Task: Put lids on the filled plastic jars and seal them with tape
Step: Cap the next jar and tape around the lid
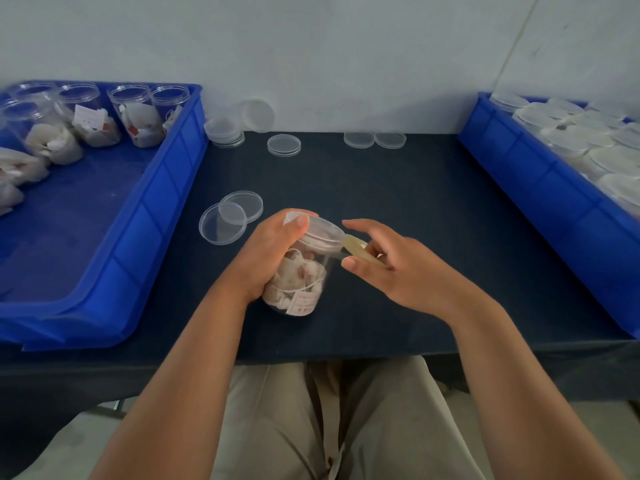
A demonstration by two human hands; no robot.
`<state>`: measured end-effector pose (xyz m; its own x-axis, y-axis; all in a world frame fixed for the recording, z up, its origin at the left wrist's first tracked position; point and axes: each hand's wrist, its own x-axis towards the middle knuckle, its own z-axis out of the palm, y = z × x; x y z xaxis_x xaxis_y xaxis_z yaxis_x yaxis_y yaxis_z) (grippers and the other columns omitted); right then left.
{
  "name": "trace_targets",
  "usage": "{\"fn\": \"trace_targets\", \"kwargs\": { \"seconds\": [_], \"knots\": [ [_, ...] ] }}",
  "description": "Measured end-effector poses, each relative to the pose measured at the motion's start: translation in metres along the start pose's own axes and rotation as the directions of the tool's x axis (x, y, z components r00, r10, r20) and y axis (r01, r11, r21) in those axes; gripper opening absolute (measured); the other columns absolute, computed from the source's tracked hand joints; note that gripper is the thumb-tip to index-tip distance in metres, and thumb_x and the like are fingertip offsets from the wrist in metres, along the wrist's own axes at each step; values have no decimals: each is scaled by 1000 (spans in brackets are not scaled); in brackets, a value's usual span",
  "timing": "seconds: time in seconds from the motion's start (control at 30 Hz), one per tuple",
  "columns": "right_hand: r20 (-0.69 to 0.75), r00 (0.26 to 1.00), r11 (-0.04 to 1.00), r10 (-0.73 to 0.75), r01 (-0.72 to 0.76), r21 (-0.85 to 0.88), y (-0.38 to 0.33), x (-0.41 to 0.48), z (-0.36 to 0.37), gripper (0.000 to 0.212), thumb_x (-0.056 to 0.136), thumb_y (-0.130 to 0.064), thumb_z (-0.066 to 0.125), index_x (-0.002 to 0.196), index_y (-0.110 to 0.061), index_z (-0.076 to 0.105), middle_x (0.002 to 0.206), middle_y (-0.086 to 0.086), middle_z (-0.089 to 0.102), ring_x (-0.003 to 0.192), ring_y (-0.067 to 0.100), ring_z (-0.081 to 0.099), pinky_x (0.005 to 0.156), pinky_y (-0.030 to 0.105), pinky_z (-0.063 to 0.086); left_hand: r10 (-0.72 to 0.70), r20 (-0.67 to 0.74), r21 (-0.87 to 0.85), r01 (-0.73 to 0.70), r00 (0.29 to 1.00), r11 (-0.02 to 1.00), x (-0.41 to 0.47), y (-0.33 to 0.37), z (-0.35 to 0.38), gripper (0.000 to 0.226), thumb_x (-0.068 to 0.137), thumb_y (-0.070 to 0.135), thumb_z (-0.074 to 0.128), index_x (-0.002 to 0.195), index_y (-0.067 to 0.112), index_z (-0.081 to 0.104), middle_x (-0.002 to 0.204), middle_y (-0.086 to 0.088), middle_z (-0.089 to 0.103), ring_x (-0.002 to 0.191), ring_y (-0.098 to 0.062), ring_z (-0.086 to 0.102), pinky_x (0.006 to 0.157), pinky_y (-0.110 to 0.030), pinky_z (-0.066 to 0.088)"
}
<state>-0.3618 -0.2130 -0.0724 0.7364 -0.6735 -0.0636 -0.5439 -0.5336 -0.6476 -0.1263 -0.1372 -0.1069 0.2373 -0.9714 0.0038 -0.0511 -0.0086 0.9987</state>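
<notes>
Jar (pixel 298 277) over dark table (pixel 415 220), pale wall (pixel 346 46)

The jar (pixel 325 262) in the left hand (pixel 273 252) is clear, showing white sachets (pixel 292 277) and a red-printed white tag (pixel 305 303). The tape (pixel 356 248) at the right hand (pixel 398 268) is pale yellow. Beneath both hands the bench (pixel 415 202) is dark navy. The left crate (pixel 145 237) and right crate (pixel 540 181) beyond them are bright blue.

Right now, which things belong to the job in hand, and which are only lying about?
In use: filled jar, gripped by the left hand; its lid; tape strip, pinched by the right hand.
Lying about: loose lids on the table; left bin of open jars; right bin of lidded jars.
</notes>
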Motion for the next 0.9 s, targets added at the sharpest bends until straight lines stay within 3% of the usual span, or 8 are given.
{"fn": "trace_targets", "kwargs": {
  "seconds": [0.2, 0.43, 0.5, 0.53, 0.63, 0.7, 0.8, 0.9],
  "knots": [
    [56, 998, 999, 8, -5, -54, 12, -9, -15, 53, 93, -80, 42, 143, -66, 33, 102, -27, 64, 92, -5, 65, 73, 20, 48, -78, 66, -120, 86, 995, 989, 0, -1, -2, 54, 84, 68, 59, 113, 26, 79, 112, -13, 79, 98, -24, 77, 78, -31, 61],
    [6, 1000, 1000, 1, -1, -26, 11, 0, 3, 57, 91, -80, 38, 145, -75, 24, 92, -6, 65, 82, 12, 64, 74, 25, 53, -112, 177, -238, 153, 978, 959, 0, -9, 0, 50, 100, 59, 45, 109, 27, 83, 106, -9, 79, 94, -19, 76, 79, -29, 61],
    [4, 1000, 1000, -13, 13, -5, 7, 4, 6, 59, 89, -83, 36, 146, -77, 21, 96, -13, 66, 86, 8, 64, 77, 22, 51, -138, 202, -251, 188, 970, 949, 2, -9, 0, 55, 99, 60, 39, 103, 28, 84, 100, -5, 79, 91, -16, 76, 78, -29, 61],
    [7, 1000, 1000, -20, 20, 3, 5, 5, 7, 59, 90, -82, 37, 147, -75, 24, 99, -25, 66, 89, 0, 63, 77, 20, 48, -142, 209, -250, 193, 968, 949, 3, -10, 1, 58, 98, 63, 38, 102, 27, 84, 100, -4, 79, 91, -16, 76, 79, -29, 60],
    [-12, 1000, 1000, -27, 28, 12, 0, 4, 8, 55, 97, -71, 44, 151, -65, 36, 92, -57, 50, 89, -19, 56, 69, 13, 42, -138, 174, -133, 162, 975, 978, 1, -9, -1, 64, 93, 76, 38, 101, 30, 82, 102, -3, 79, 93, -16, 76, 79, -26, 60],
    [-47, 999, 999, -25, 26, 25, -2, 0, 11, 54, 100, -66, 48, 153, -59, 40, 89, -59, 48, 86, -21, 55, 66, 9, 43, -88, 82, 6, 88, 993, 996, -5, -2, -2, 52, 92, 74, 43, 100, 41, 83, 103, 5, 81, 97, -8, 77, 76, -17, 58],
    [-117, 993, 999, 3, 2, 36, -6, -7, 16, 54, 102, -62, 50, 154, -50, 45, 84, -58, 48, 84, -26, 52, 71, -2, 38, 143, -57, 173, -131, 988, 976, -10, 8, -7, 47, 93, 65, 49, 126, 40, 71, 109, 10, 79, 105, -5, 73, 85, -13, 54],
    [-173, 985, 1000, 26, -25, 6, -14, -12, 21, 55, 101, -64, 49, 154, -48, 46, 98, -43, 62, 86, -21, 55, 66, 3, 41, 86, -7, 278, -80, 996, 957, -19, 17, -5, 41, 101, 66, 48, 135, 48, 62, 115, 23, 73, 109, 0, 70, 79, -12, 54]
  ]
}}
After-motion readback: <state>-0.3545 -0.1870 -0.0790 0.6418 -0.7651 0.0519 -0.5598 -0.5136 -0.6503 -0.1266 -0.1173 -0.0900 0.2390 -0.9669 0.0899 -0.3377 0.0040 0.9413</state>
